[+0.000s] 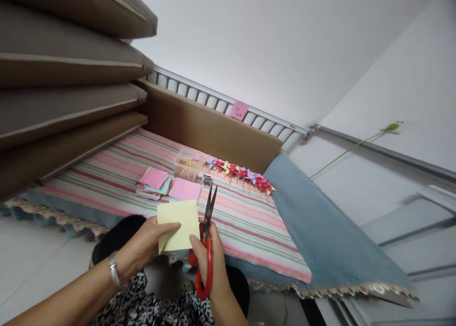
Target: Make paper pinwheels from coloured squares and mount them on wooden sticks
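A pale yellow square of paper [182, 217] is pinched along its left side by my left hand [151, 236], thumb on top. My right hand [210, 255] presses its thumb on the paper's lower right corner. That same hand also holds red-handled scissors [206, 269], their dark blades pointing up and slightly parted. Just beyond the yellow paper lies a pink square sheet [185, 191]. Left of it sits a loose stack of coloured paper squares [154, 181], a pink one on top.
A clear box [187, 167] holds gold-coloured pins and thin sticks, with a small dark metal item [207, 180] beside it. Several paper pinwheels [233, 170] form a row on the striped cloth [249, 236]. Folded brown padded panels [71, 69] rise at left; a cardboard panel [206, 126] stands behind.
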{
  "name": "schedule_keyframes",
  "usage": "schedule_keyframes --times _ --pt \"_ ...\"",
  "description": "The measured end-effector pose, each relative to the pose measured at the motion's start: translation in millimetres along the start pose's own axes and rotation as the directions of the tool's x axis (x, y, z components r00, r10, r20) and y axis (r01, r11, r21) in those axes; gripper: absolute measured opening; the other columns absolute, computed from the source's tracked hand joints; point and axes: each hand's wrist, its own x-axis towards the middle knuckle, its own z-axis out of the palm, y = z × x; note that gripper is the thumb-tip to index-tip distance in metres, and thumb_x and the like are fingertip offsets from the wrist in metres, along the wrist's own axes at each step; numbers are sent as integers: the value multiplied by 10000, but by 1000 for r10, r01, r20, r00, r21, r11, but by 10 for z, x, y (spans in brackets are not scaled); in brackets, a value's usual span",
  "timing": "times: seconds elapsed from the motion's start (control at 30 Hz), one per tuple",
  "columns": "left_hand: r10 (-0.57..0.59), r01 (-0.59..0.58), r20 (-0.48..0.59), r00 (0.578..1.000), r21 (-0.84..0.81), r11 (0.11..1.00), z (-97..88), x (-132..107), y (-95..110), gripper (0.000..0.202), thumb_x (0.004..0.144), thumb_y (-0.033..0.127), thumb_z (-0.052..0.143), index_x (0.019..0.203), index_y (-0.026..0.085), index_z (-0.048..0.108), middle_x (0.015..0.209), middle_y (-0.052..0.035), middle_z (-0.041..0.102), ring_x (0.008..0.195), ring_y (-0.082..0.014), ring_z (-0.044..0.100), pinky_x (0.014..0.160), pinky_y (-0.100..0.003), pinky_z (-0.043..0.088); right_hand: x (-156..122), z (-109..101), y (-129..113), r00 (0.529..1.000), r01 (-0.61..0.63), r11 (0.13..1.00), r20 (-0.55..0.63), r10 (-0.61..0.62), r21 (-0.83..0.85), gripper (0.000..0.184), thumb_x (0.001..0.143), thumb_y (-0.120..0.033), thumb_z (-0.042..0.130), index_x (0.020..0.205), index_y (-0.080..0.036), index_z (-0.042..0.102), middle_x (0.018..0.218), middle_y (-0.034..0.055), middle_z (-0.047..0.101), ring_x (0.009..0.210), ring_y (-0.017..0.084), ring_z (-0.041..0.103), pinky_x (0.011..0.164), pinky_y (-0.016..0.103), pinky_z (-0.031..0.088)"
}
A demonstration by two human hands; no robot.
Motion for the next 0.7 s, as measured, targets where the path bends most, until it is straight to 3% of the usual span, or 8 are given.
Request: schedule_keyframes --times 0.1,0.17,0.27,0.47,0.7 --pt "29 -21 -74 997 110 994 -148 25 104 470 581 318 796 986 93 713 878 -138 760 770 -276 689 733 -358 523 -117 -176 54 989 -100 992 98 107 -77 421 808 -436 623 1140 -191 540 805 8 609 707 159 603 671 261 488" --pt "31 -11 -112 993 174 985 -242 36 151 444 573 314 794 944 82 721 822 -131 759 729 -262 682 687 -345 521 -232 -300 32 960 -137 978 223 170 -159 427 798 -476 620 1112 -189 569 722 -16 574 587 126 540 564 232 439" --pt "11 13 -102 995 227 974 -309 35 200 424 584 307 781 938 82 723 752 -110 754 643 -232 660 614 -324 506 -404 -402 -129 909 -135 938 338 245 -318 317 797 -416 614 1022 -194 632 627 -46 506 509 102 441 491 214 354" --pt "-4 21 -70 998 245 969 -233 -20 345 453 554 296 794 937 63 721 729 -106 749 654 -235 657 630 -324 500 -531 -344 -434 912 -160 870 267 311 -465 145 777 -270 595 864 -195 684 601 -31 498 501 114 423 499 239 338" --pt "-15 38 -97 995 250 967 -199 -68 383 480 528 310 795 929 56 715 732 -113 751 619 -233 648 590 -325 496 -488 -321 -350 902 -167 855 274 334 -492 81 758 -222 598 768 -189 671 524 -48 455 478 106 411 501 237 324"
